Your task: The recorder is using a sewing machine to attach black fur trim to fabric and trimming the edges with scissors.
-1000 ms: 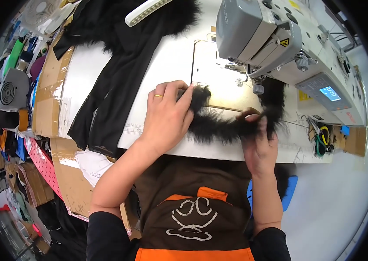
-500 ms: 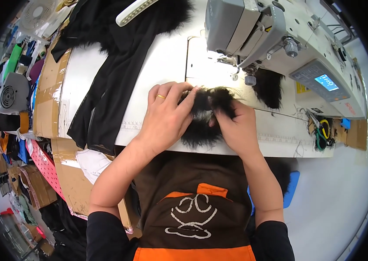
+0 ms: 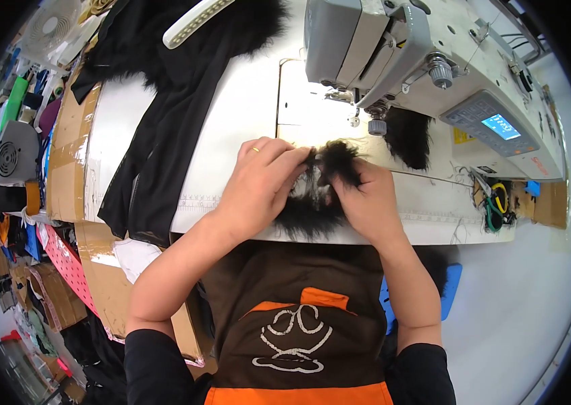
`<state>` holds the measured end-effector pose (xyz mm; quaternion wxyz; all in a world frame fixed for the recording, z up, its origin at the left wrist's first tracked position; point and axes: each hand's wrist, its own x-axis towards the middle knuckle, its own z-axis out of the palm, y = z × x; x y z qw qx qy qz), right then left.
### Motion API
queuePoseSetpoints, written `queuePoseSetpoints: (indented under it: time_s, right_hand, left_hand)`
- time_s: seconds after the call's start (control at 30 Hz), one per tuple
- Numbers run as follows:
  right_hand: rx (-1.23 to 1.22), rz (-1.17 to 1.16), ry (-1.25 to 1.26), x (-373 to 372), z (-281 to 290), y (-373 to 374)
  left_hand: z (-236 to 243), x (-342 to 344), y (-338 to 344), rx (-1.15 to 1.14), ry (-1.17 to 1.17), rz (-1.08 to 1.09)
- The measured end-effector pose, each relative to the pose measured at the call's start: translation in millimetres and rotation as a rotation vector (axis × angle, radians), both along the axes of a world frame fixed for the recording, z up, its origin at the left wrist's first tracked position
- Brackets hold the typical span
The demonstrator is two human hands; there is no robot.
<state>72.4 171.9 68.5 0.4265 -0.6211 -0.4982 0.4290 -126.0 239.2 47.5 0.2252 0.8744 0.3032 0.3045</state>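
Observation:
Between my hands, near the front edge of the white sewing table, is a piece of black fluffy fur trim. My left hand pinches its left end, fingertips pressed together. The right end is bunched between thumb and fingers of my right hand. Part of the trim hangs down between the hands in a loop, its lower fringe over the table's edge. Just beyond stands a grey and white sewing machine, its presser foot apart from the trim. My fingers partly hide the gripped ends.
A black garment with fluffy trim lies at the left, under a white lamp arm. Another black fur piece rests beneath the machine head. Scissors and yellow-handled snips lie at the right. Cardboard borders the table's left side.
My hands have drawn slightly apart, and the fur trim between them is stretched more open. The whole view has shifted a little, moving the machine and garment leftward in the picture.

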Motion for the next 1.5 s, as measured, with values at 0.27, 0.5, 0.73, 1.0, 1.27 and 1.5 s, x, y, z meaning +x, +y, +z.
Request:
queuePoseSetpoints:
  time_s: [0.27, 0.5, 0.73, 1.0, 1.27, 1.5]
  right_hand:
    - [0.246, 0.158, -0.846, 32, 1, 14]
    - [0.043, 0.271, -1.211, 14, 10, 33]
    - [0.142, 0.404, -1.204, 30, 10, 41]
    - [0.259, 0.460, -1.225, 45, 3, 43]
    - [0.171, 0.341, -1.027, 61, -9, 40]
    - [0.315, 0.350, -0.851, 55, -20, 45]
  left_hand:
    - [0, 4, 35, 0.102, -0.064, 0.026]
    - [2, 16, 48, 0.178, -0.090, -0.076]
    - [3, 15, 64, 0.172, 0.002, -0.148]
    - [5, 23, 73, 0.178, 0.050, -0.260]
    - [-2, 20, 69, 0.260, 0.102, -0.246]
    - [1, 19, 69, 0.232, 0.067, -0.260]
